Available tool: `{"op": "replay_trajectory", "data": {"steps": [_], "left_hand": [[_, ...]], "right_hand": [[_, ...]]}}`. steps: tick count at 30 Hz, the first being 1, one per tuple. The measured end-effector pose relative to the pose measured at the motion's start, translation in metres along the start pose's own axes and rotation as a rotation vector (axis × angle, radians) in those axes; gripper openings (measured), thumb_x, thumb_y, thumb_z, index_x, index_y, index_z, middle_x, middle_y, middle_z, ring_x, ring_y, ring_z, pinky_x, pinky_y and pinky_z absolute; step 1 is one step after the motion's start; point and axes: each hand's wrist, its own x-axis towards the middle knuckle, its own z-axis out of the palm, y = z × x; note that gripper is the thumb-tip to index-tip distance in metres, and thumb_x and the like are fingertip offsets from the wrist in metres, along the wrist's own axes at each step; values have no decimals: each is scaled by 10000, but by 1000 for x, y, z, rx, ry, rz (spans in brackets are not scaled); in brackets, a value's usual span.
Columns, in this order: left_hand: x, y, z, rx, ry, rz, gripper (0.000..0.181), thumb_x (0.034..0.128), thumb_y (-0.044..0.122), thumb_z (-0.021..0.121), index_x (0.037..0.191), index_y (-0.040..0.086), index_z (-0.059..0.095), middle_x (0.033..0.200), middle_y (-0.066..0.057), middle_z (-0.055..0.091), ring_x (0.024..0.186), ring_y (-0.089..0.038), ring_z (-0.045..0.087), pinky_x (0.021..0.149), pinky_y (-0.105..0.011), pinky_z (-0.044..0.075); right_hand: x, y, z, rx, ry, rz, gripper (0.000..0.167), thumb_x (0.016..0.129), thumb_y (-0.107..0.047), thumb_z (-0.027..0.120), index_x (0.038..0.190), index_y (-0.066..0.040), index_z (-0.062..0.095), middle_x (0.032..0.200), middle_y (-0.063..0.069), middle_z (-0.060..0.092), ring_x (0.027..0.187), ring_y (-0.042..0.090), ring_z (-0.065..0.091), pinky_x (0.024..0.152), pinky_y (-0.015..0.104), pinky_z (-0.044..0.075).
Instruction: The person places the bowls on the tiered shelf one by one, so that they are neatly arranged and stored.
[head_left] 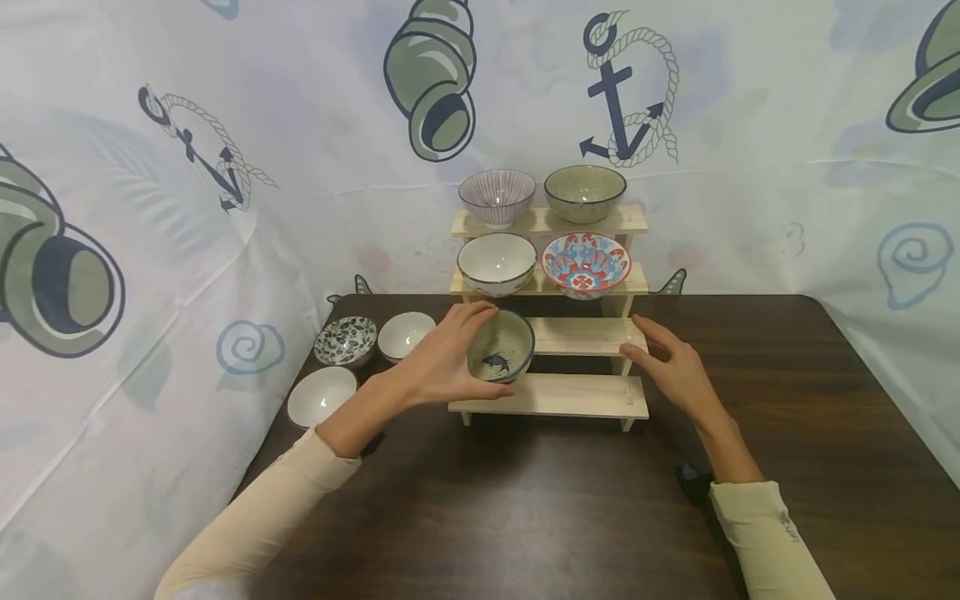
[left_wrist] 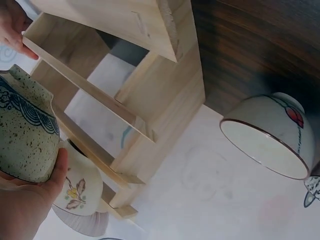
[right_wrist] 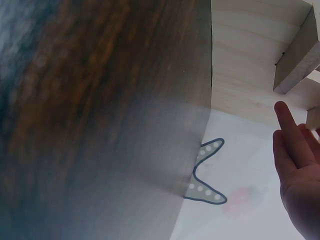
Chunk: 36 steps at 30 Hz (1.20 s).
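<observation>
My left hand (head_left: 450, 354) grips a speckled grey-green bowl (head_left: 504, 346) by its side, thumb below and fingers over the rim. A dark blue figure shows inside the bowl; blue waves band its outside in the left wrist view. The bowl is tilted in front of the left part of the stepped wooden stand (head_left: 577, 336), over its lower steps. My right hand (head_left: 675, 371) is at the right end of the second step from the bottom, its fingers fairly straight (right_wrist: 292, 145). Whether its fingertips touch the wood is hard to tell.
On the top step stand a striped bowl (head_left: 498, 198) and an olive bowl (head_left: 585, 193). One step lower are a white bowl (head_left: 497, 263) and a red-and-blue patterned bowl (head_left: 587, 265). Left on the dark table (head_left: 525, 517) sit a black-floral bowl (head_left: 345, 340) and two white bowls (head_left: 322, 397).
</observation>
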Motion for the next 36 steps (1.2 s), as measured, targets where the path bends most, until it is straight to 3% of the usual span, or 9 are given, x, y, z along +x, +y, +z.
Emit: {"op": "replay_trajectory", "data": {"steps": [16,28,36], "left_hand": [[16,13,10,-19,-13,40,1118,683,691,830,1529,68,447,1570,-63,440,1453,-223,403,1151,-458,448],[29,27,18,-29,-28,50,1122,691,679,834,1543,69,432,1573,-74,429,1463,-237,390,1177,-461,427],[38,31,26,-36,-37,52,1126,690,686,835,1543,72,428,1570,-72,432,1442,-226,400,1161,-438,446]], "right_hand": [[0,-5,0,3,-13,26,750,988,-534,642,1614,-215,379,1667,118,373,1386,497,519,1064,667,474],[-2,-4,-2,4,-20,38,742,981,-559,639,1615,-274,375,1670,94,374,1388,480,525,1066,661,476],[0,-2,-1,8,-16,22,748,982,-544,647,1610,-228,390,1672,88,370,1385,480,527,1068,653,479]]}}
